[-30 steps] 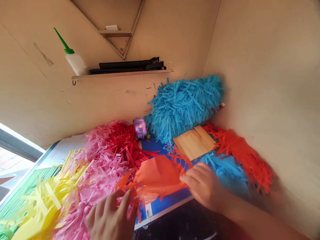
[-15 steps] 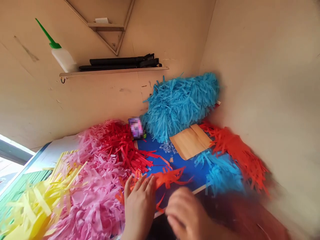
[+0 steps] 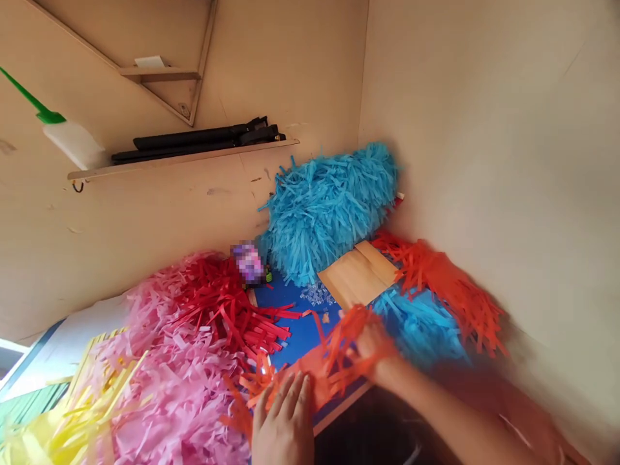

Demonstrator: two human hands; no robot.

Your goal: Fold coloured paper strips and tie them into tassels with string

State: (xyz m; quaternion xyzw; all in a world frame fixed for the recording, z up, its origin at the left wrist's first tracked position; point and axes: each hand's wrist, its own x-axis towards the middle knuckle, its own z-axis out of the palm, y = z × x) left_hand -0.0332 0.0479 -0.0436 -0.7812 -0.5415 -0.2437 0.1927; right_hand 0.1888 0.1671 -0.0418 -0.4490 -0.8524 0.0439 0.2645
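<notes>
Blue table point(image 3: 278, 297), envelope point(image 3: 359, 276) on it as reference. Blue bundle point(image 3: 332, 206): behind the envelope. Pink heap point(image 3: 179, 394): well left of the envelope and nearer me; red fringe point(image 3: 220, 300) beside it, on the envelope's side. Red-orange fringe point(image 3: 448, 281): right of the envelope. Orange paper point(image 3: 320, 387): nearer me than the envelope, along the table edge, fringed at both ends. My left hand point(image 3: 285, 416): on the paper, left of and nearer me than the envelope; fingers straight, side by side, laid flat, unclenched. My right hand point(image 3: 374, 339): just in front of the envelope, orange strands point(image 3: 356, 320) across and around the fingers; blurred, so I cannot tell whether they are pinched. Purple box point(image 3: 248, 263): left of the envelope, near the bundle. Clear scraps point(image 3: 317, 294): just beside the envelope's left edge, on the table
</notes>
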